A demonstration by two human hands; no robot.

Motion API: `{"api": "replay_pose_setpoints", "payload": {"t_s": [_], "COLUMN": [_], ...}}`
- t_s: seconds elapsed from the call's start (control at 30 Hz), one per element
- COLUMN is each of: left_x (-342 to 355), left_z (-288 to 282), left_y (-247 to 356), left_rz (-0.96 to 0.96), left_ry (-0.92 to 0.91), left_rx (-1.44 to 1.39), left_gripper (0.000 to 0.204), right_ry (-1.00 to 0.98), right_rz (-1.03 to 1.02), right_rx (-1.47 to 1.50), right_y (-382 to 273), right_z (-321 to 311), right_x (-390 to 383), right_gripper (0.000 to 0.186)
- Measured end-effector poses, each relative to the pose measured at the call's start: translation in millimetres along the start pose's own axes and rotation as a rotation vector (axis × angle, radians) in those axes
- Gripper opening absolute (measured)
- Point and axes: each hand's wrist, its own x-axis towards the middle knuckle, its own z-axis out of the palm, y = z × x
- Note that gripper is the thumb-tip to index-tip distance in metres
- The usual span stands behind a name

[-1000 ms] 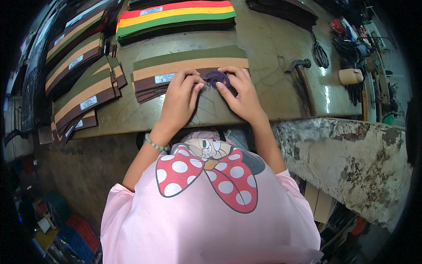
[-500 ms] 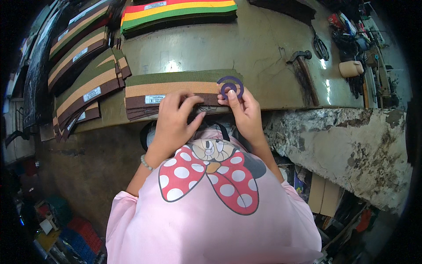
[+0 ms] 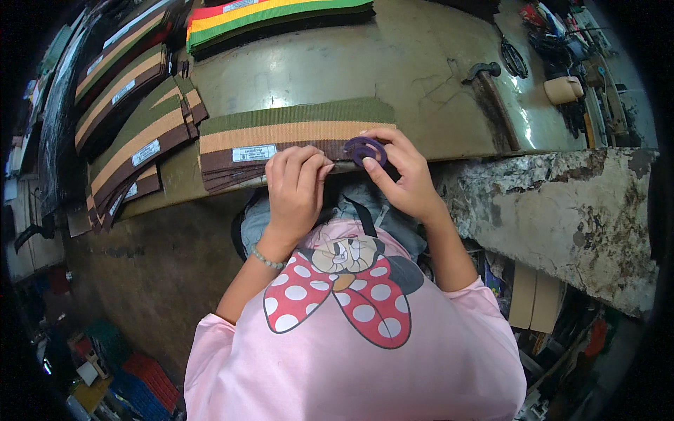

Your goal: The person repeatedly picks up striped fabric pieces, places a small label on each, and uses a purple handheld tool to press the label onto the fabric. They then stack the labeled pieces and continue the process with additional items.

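A stack of woven strips [image 3: 232, 137], banded green, tan and brown with a white label, lies along the table's near edge. Over its front edge, right of the label, my left hand [image 3: 295, 184] is closed, fingertips pinched together; what is between them is too small or hidden to tell. My right hand [image 3: 407, 175] grips a small purple ring-shaped tool [image 3: 368, 146] between thumb and fingers, beside the right part of the stack's brown band. The tool's working end is hard to make out.
More striped stacks [image 3: 137, 151] stand at the left. A red, yellow and green stack [image 3: 281, 21] lies at the back. To the right are a hammer [image 3: 495, 105], black scissors [image 3: 514, 59] and a beige roll [image 3: 563, 90]. A rough stone slab [image 3: 540, 217] adjoins the table edge.
My left fingers have gone from spread to pinched together, slightly right. My right hand has moved slightly right and down, turning the purple tool flatter against the stack's edge.
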Motion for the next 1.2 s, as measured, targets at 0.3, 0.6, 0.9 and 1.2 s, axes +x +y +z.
{"api": "replay_pose_setpoints", "payload": {"t_s": [0.3,0.6,0.9,1.2], "left_x": [13.1,58.5,41.0,41.5], "left_z": [-7.9,-1.8,0.9,-5.6], "left_y": [1.2,-23.7,-15.5,-16.9], "left_rz": [-0.016,-0.006,-0.164,-0.2], "left_ry": [-0.113,-0.177,-0.069,-0.112], "left_rx": [-0.011,-0.056,-0.178,-0.237], "left_gripper": [0.025,0.012,0.013,0.01], "right_ry": [0.103,0.047,-0.125,-0.171], "right_rz": [0.21,0.205,-0.023,-0.05], "right_rx": [0.229,0.231,0.015,-0.064], "right_y": [0.0,15.2,26.1,23.3], "right_z": [6.0,1.4,-1.4,0.7], "right_x": [2.0,60.4,50.3,50.7], "right_gripper": [0.019,0.024,0.023,0.023]}}
